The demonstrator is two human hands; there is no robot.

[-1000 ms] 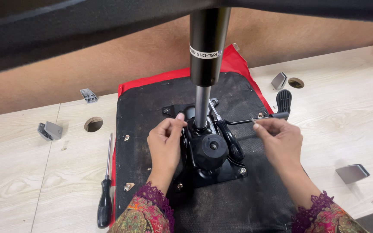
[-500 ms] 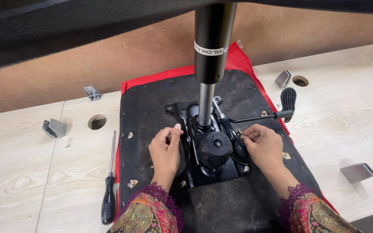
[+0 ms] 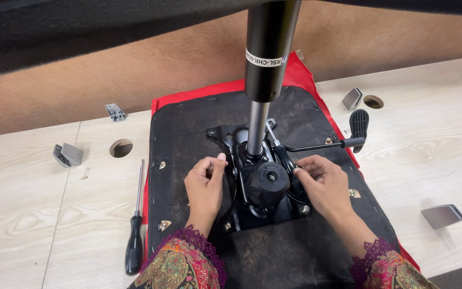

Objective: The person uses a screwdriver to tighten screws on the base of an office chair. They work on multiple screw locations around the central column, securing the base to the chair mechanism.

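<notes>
1. Hands, two of them, rest on one black metal tilt mechanism (image 3: 258, 184) that is bolted to the underside of an upturned chair seat (image 3: 306, 251).
2. Left hand (image 3: 205, 184) lies on the mechanism's left edge with its fingers curled in; its grip is narrow, thumb and forefinger pinched near the plate, and I cannot tell whether anything small sits between them.
3. Right hand (image 3: 324, 184) lies on the right edge beside the round black knob (image 3: 268, 182); its fingertips are pinched narrow against the mechanism, and what they hold, if anything, is too small to tell.
4. One gas lift cylinder (image 3: 266, 59) stands upright out of the mechanism, black above and bright steel below.
5. One lever with a black paddle handle (image 3: 359, 126) sticks out to the right of the mechanism.
6. Chair seat is black fabric underneath with red upholstery showing at its edges, and it lies flat on the pale wooden table (image 3: 28, 214).
7. One screwdriver (image 3: 135, 235) with a black handle lies on the table just left of the seat.
8. Four grey metal brackets lie well apart on the table: two on the left (image 3: 68, 154) (image 3: 115, 112), two on the right (image 3: 352, 98) (image 3: 442, 215).
9. Two round holes (image 3: 121, 147) (image 3: 372, 101) are cut in the table, one on each side of the seat.
</notes>
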